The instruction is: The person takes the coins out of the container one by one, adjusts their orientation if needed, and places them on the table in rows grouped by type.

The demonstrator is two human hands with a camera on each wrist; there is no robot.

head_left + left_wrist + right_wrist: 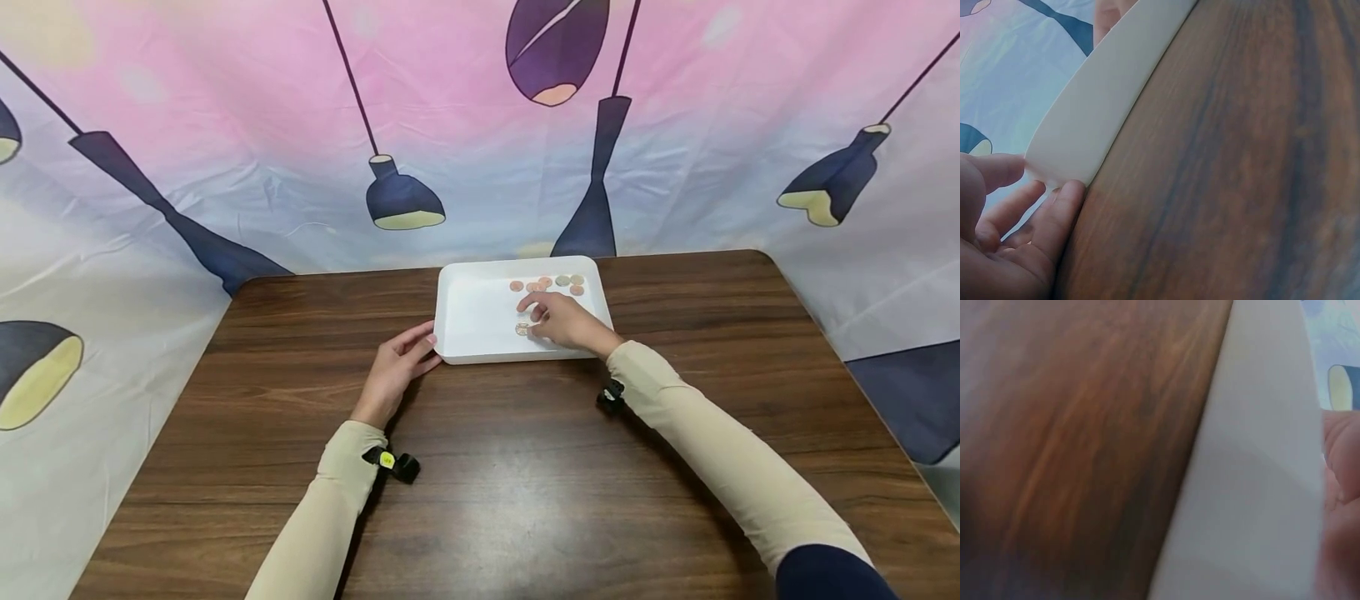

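White and shallow, the tray (480, 321) holds small brownish coins (545, 285); the right hand (564, 321) pinches one coin (522, 329), the left hand (397, 367) touches its corner, fingers straight.

White rectangular tray (480, 321) lies flat on the wooden table (525, 467), toward its far edge; small round coins (546, 285) cluster in the tray's far right part; one coin (522, 329) lies apart, nearer the front rim.
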